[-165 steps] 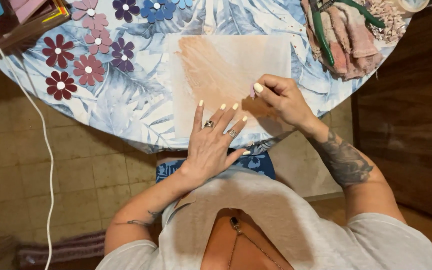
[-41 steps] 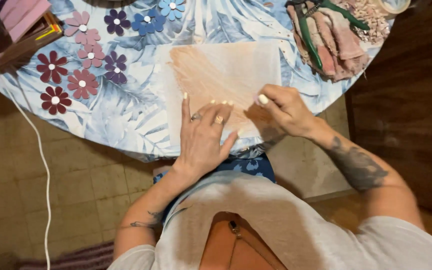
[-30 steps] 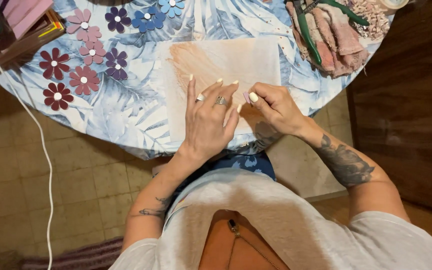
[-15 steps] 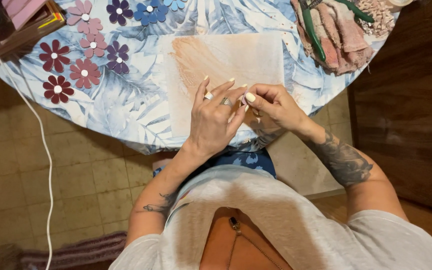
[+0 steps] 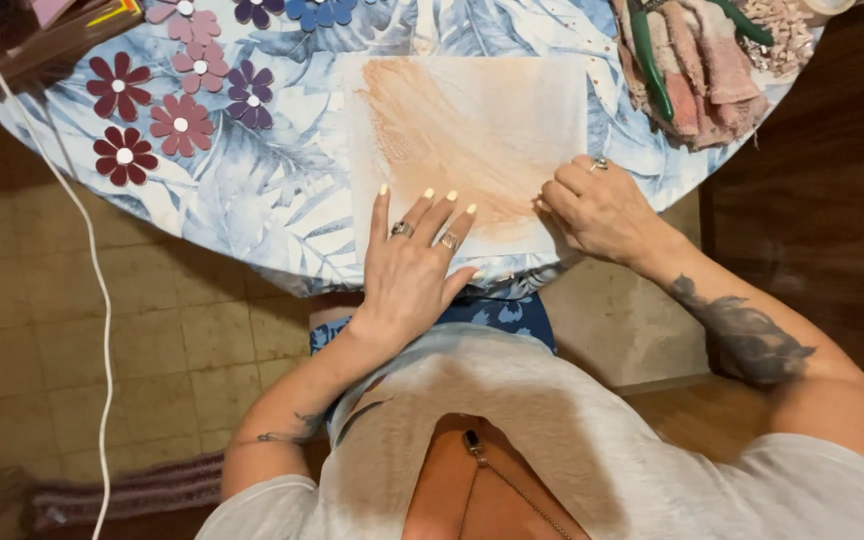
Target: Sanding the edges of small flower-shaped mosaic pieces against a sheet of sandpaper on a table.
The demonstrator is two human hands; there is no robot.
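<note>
Round table (image 5: 282, 215), leaf-print cloth: orange-streaked paper sheet (image 5: 467, 140) lies at its near edge. Our left hand (image 5: 414, 268) presses it, fingers spread flat; right hand (image 5: 602, 210), fingers curled, pinches its right edge.

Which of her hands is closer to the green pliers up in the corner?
Right. The right hand rests at the sheet's right edge, just below the green pliers; the left hand lies flat on the sheet, further away.

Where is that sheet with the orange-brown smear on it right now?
The smeared sheet lies flat on the leaf-patterned tablecloth near the table's front edge, with the left hand pressing its lower edge and the right hand at its lower right side.
</note>
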